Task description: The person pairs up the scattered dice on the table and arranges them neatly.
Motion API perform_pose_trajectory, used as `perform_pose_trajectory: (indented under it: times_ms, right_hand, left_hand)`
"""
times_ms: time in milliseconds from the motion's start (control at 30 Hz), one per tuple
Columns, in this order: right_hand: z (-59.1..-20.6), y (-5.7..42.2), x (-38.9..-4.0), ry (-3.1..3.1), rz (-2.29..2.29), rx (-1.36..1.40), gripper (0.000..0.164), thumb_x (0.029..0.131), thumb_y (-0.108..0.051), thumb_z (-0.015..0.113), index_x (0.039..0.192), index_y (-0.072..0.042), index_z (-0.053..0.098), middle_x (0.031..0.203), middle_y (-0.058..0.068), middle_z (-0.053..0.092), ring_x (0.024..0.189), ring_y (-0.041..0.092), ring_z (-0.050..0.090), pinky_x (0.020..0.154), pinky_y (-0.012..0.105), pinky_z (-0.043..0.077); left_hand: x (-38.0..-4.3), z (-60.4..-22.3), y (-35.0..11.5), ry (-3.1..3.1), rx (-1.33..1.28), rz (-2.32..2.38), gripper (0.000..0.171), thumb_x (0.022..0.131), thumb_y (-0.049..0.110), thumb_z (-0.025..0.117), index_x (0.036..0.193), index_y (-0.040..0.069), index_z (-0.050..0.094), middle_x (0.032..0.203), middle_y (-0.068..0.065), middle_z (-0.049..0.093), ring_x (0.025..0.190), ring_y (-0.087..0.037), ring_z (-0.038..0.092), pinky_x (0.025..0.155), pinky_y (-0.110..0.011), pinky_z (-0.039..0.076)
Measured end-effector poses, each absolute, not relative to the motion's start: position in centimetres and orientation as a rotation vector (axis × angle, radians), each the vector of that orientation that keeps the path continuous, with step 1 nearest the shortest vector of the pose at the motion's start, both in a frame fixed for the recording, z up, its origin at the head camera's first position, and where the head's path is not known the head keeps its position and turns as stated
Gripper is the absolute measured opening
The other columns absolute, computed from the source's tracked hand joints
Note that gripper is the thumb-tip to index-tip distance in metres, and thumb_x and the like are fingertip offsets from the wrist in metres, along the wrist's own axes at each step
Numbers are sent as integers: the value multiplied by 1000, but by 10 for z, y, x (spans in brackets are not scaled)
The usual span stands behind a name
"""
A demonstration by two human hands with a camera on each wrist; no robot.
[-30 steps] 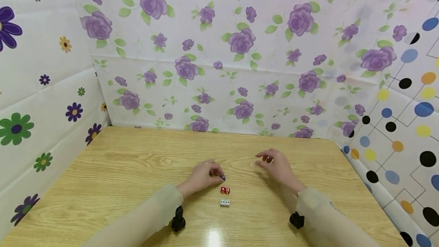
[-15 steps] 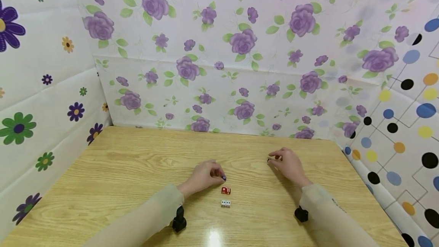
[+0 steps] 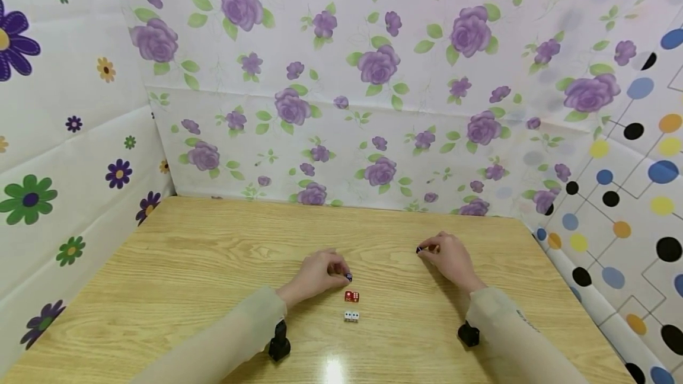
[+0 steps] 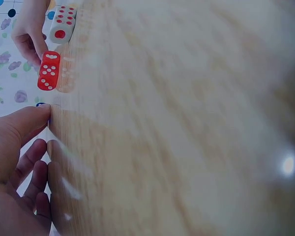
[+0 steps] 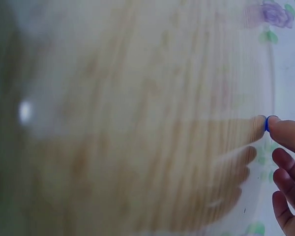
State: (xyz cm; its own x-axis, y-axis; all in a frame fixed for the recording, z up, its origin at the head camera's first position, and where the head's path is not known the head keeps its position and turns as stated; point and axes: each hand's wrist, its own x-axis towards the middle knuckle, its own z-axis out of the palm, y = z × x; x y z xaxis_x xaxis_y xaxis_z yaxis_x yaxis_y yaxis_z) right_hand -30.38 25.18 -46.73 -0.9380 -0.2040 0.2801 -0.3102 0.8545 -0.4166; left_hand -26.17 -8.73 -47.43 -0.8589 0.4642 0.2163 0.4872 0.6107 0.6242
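My left hand [image 3: 319, 272] pinches a dark blue die [image 3: 349, 277] with white dots at the middle of the table. In the left wrist view the thumb hides most of that die. Farther right and back, my right hand [image 3: 447, 256] pinches another dark blue die [image 3: 419, 250] between thumb and fingertips. Only a sliver of blue [image 5: 267, 123] shows past the thumb in the right wrist view. Just in front of the left hand's die, two red dice [image 3: 351, 296] sit side by side. Two white dice [image 3: 351, 316] stand together in front of the red pair.
The wood-grain table [image 3: 224, 242] is glossy and reflects a bright light near its front. A purple-flowered cloth [image 3: 341, 153] hangs behind it, with patterned cloths at left and right. A black wrist camera [image 3: 279, 342] hangs below each sleeve.
My right hand has moved right and its fingers have closed on a dark blue die there. The left hand stays at its die, and the red and white dice keep their places.
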Motion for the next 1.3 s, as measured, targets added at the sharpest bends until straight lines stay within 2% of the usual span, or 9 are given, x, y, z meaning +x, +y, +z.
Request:
perform_pose_trajectory:
  times_ms: [400, 833, 1300]
  right_hand:
    - [-465, 234, -301, -2866, 772, 411, 7, 87, -21, 76, 93, -19, 78, 87, 0, 66, 76, 12, 56, 68, 31, 47]
    - [-468, 188, -282, -2851, 820, 540, 5, 84, -23, 79, 89, -22, 78, 81, -9, 64, 73, 6, 52, 67, 24, 44]
    - [-465, 155, -265, -2850, 929, 619, 5, 82, -21, 81, 85, -23, 77, 78, -10, 63, 72, 6, 53, 66, 20, 43]
  left_hand:
    - [-261, -474, -88, -2786, -818, -1100, 9, 83, 23, 80, 87, 22, 72, 85, 6, 62, 74, -6, 53, 72, -26, 42]
    - [-261, -474, -88, -2788, -814, -1114, 8, 83, 22, 80, 86, 22, 72, 86, 3, 63, 74, -7, 52, 71, -26, 41]
    - [-262, -473, -87, -2793, -809, -1122, 9, 83, 24, 81, 87, 23, 72, 86, 5, 63, 76, -9, 56, 72, -25, 41]
